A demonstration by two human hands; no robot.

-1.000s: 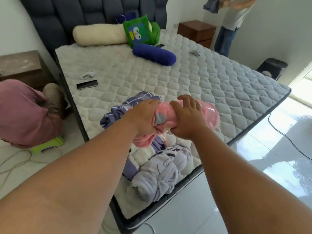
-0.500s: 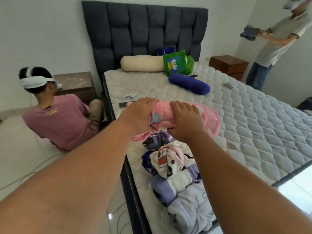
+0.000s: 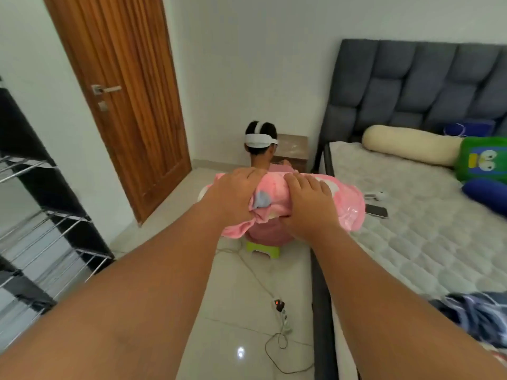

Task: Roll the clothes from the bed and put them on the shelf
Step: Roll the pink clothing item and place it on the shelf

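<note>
While we hold the pink rolled garment (image 3: 344, 201) up in the air, it hangs over the tiled floor (image 3: 233, 325), between the wire shelf (image 3: 41, 229) at the left and the bed (image 3: 411, 242) at the right, touching neither. Our left hand (image 3: 233, 196) closes its grip over the left end of the roll, where loose folds of cloth droop below the fingers. Our right hand (image 3: 310, 207) wraps around the middle, fingers over the top and thumb below. The right end sticks out past it and looks glossy.

Beyond the roll, a person (image 3: 260, 144) in a white head strap sits on a green stool (image 3: 263, 249), facing away from us. A wooden door (image 3: 123, 105) stands at the far left. On the bed lie a cream bolster (image 3: 411, 145), a green plush cushion (image 3: 482, 160), a blue bolster (image 3: 485, 193) and a phone (image 3: 376, 210). A heap of clothes (image 3: 477, 316) lies at the near right edge of the mattress. A power strip (image 3: 279, 305) with its cord rests on the floor beside the bed frame.
</note>
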